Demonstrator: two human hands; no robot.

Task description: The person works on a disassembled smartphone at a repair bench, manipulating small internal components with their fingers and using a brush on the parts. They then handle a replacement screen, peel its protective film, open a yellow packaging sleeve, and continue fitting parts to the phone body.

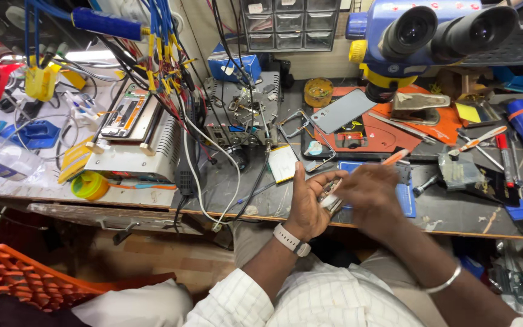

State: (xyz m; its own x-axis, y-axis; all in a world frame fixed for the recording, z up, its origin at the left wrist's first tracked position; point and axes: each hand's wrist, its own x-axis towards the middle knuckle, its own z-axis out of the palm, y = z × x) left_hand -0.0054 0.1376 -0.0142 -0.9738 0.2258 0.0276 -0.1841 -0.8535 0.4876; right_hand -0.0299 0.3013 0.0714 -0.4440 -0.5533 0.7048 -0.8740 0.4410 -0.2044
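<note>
My left hand (pixel 307 206) is raised palm up over the front edge of the workbench, thumb upright, cradling a small metallic phone part (pixel 330 195). My right hand (pixel 371 192) is blurred, laid over the same part from the right, fingers touching it. A wristwatch sits on my left wrist and a thin bangle on my right forearm. Just behind the hands lie a phone battery (pixel 282 162), a bare phone frame (pixel 307 140) and a grey phone (pixel 342 111) resting face down on a red mat (pixel 388 136).
A blue stereo microscope (pixel 419 36) hangs over the bench at the back right. Screwdrivers and tweezers (pixel 485 151) lie to the right. Wires and a circuit fixture (pixel 243 118) crowd the centre; a screen separator machine (pixel 131 142) stands left. An orange crate (pixel 25 275) sits lower left.
</note>
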